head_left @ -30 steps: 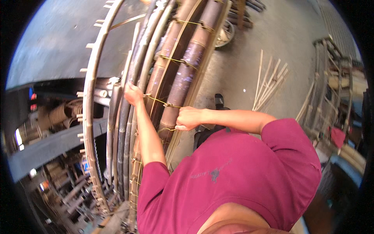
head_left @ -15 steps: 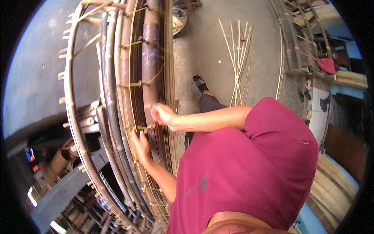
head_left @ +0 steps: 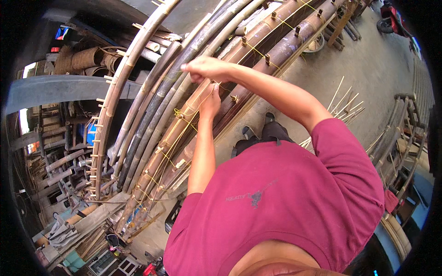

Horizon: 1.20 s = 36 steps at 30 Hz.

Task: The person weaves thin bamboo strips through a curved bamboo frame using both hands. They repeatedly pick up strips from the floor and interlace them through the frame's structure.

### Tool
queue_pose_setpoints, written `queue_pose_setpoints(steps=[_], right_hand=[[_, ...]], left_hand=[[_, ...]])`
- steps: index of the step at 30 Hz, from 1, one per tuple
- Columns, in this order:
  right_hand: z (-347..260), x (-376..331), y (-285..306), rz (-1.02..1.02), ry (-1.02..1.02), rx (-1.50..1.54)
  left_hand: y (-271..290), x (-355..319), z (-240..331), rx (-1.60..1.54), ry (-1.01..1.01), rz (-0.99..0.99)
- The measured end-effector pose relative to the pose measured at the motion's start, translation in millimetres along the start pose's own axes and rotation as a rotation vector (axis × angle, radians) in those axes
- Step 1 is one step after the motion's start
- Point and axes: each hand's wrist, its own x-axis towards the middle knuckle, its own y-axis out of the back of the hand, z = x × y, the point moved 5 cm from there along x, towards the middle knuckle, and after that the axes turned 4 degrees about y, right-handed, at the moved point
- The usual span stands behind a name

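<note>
My right hand (head_left: pixel 208 69) is closed in a fist above a long brown bamboo pole (head_left: pixel 258 34). A thin yellow cord (head_left: pixel 171 76) runs out beside that fist. Just below it, my left hand (head_left: pixel 210 102) is closed at the pole's side, thumb upward; what its fingers pinch is hidden. Yellow cord lashings (head_left: pixel 276 63) zigzag between this pole and a darker bamboo pole (head_left: pixel 287 47) alongside, looped round short wooden pegs (head_left: pixel 297 30). Nearer my body, more yellow cord (head_left: pixel 177 112) is wound about the first pole.
Dark bamboo poles (head_left: pixel 159 101) lie to the left, beyond them a curved pole with pegs (head_left: pixel 115 87) and a grey beam (head_left: pixel 69 89). Thin strips (head_left: pixel 343 110) lie on the floor at right, near a bamboo rack (head_left: pixel 391 133). A red motorbike (head_left: pixel 392 20) stands far right.
The view has turned, bringing the poles to a slant. My right hand has moved from the darker pole, across and past my left hand, to above the peg-lined pole.
</note>
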Motion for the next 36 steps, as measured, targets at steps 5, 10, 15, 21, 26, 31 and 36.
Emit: queue_pose_setpoints(steps=[5, 10, 15, 21, 26, 31, 36], right_hand=[[19.8, -157.2, -54.0, -0.553, 0.078, -0.704], [60.7, -165.4, -60.1, -0.177, -0.085, -0.466], [67.6, -175.8, -66.0, -0.133, 0.203, -0.963], [53.4, -179.0, -90.6, -0.002, 0.155, -1.045], [84.7, -178.9, -171.0, 0.009, -0.055, -0.512], [127.3, -184.7, -249.4, -0.087, -0.193, -0.241], [122.0, -170.6, -267.6, -0.117, -0.302, -0.291]], left_hand=[[-3.5, -5.7, -14.5, -0.134, -0.077, 0.24], [31.9, 14.8, 34.1, -0.542, -0.176, 0.282], [51.2, 103.4, -13.2, -0.008, -0.135, 0.592], [53.9, 90.1, -44.2, -0.055, -0.156, 0.456], [137.5, -64.6, -74.7, 0.132, -0.149, 0.456], [135.5, -195.2, -187.1, 0.287, 0.13, 0.076], [159.5, -204.3, -186.8, 0.066, 0.118, 0.129]])
